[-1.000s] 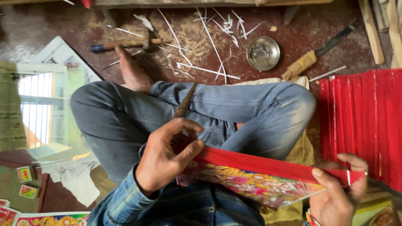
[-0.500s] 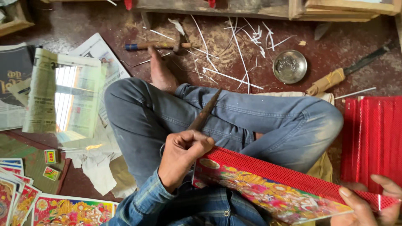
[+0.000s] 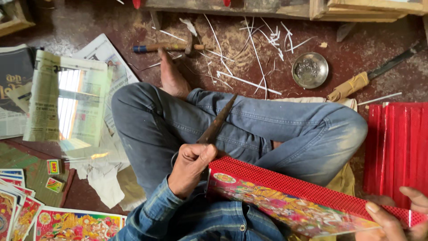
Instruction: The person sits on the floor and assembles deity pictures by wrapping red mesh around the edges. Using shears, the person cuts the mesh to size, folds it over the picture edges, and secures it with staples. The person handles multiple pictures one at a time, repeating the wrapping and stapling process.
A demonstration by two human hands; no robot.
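Strip [image 3: 307, 189] of red lay half-worked on the lap: left hand [image 3: 189, 167] clamped on a blade [image 3: 217, 122], right hand [image 3: 394, 218] pinching its far end, uncut sheets [image 3: 397, 147] waiting alongside.

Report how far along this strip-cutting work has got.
Done: white slivers litter the floor; red sheets lie stacked. In hand: left hand grips a blade at the red-edged printed strip, right hand holding its far end. Left: printed cards still lie aside.

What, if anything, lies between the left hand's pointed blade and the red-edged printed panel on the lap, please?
Nothing visible does. The left hand grips the blade right beside the panel, whose far end the right hand holds.
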